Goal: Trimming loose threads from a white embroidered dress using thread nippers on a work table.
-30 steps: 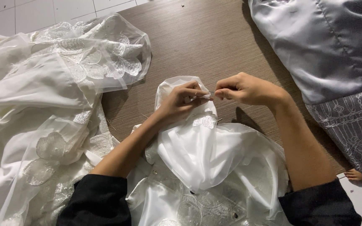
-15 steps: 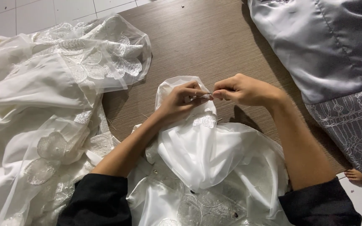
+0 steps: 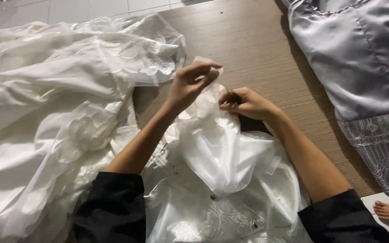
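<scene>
Surface: brown wood-grain board (image 3: 257,40) lies flat and fills the middle of the view, from 12 o'clock down to 4 o'clock.
Floor: pale tiles (image 3: 68,6) show beyond the board's far edge at 11 o'clock.
White fabric piece: the sheer satin piece (image 3: 217,153) sits at centre, bunched upward, its top edge lifted off the board.
Left hand: the left hand (image 3: 190,85) is raised just above centre, fingers pinched shut on the fabric's top edge.
Right hand: the right hand (image 3: 246,103), just to the 3 o'clock side of the left, rests low by the fabric with fingers curled tight; a thin dark object pokes out between them, too small to tell what it is.
Sleeves: black cuffs (image 3: 113,204) cover both forearms near 6 o'clock.
White gown: a lace-trimmed heap (image 3: 46,112) spreads across 9 o'clock.
Grey garment: a satin piece (image 3: 352,58) with an embroidered lower panel lies at 2 o'clock.
Foot: a bare foot (image 3: 388,211) sits at 4 o'clock, off the board's edge.
</scene>
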